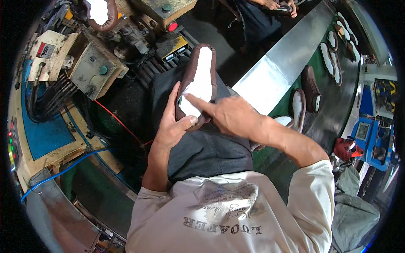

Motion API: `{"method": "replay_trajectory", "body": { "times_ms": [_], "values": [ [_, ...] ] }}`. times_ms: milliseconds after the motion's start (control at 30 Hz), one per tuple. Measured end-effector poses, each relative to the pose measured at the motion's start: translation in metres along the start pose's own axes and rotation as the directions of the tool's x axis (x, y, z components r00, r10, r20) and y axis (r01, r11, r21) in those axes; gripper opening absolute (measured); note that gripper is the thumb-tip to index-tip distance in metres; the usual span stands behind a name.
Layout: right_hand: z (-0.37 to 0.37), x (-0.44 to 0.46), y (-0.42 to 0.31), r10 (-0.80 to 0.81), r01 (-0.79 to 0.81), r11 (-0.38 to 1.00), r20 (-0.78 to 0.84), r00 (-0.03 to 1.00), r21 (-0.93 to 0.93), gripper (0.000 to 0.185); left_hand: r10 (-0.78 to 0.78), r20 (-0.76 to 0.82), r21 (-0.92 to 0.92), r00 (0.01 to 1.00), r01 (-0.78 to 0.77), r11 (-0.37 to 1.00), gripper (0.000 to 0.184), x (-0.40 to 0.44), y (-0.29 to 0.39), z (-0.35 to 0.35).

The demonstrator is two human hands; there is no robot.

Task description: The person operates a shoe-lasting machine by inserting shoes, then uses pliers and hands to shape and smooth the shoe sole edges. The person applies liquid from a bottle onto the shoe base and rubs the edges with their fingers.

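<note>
A brown leather shoe upper is held with its underside up and its toe pointing away from me. A white insole covers that underside. My left hand is closed around the heel end, with the thumb over the near edge and the fingers along the left side. From the right, my right hand reaches across, its index finger stretched out and touching the insole near the heel. Its other fingers are partly hidden. A small dark mark or sliver shows beside that fingertip; I cannot tell which.
Machines with control boxes stand at the left, another brown shoe among them. A metal ledge runs along a green conveyor carrying several shoes. A blue hose crosses at lower left. Another person's hands work at the top.
</note>
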State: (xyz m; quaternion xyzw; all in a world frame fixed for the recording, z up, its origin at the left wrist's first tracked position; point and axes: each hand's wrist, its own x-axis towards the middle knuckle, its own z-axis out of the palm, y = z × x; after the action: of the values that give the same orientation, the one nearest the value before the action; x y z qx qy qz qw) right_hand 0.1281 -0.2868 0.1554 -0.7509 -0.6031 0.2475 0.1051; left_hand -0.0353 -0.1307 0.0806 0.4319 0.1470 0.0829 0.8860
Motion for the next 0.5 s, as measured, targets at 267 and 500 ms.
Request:
{"method": "replay_trajectory", "body": {
  "times_ms": [267, 500],
  "values": [
    [0.007, -0.007, -0.005, -0.071, 0.053, 0.983, 0.098, 0.993, 0.176, 0.095, 0.076, 0.002, 0.120, 0.997, -0.076, 0.990, 0.108, -0.004, -0.005, -0.008],
    [-0.009, 0.004, -0.004, -0.189, -0.363, 0.346, 0.443, 0.876, 0.865, 0.096, 0.078, -0.012, 0.246, 0.997, -0.073, 0.967, 0.111, -0.008, -0.006, -0.011]
  ]
}}
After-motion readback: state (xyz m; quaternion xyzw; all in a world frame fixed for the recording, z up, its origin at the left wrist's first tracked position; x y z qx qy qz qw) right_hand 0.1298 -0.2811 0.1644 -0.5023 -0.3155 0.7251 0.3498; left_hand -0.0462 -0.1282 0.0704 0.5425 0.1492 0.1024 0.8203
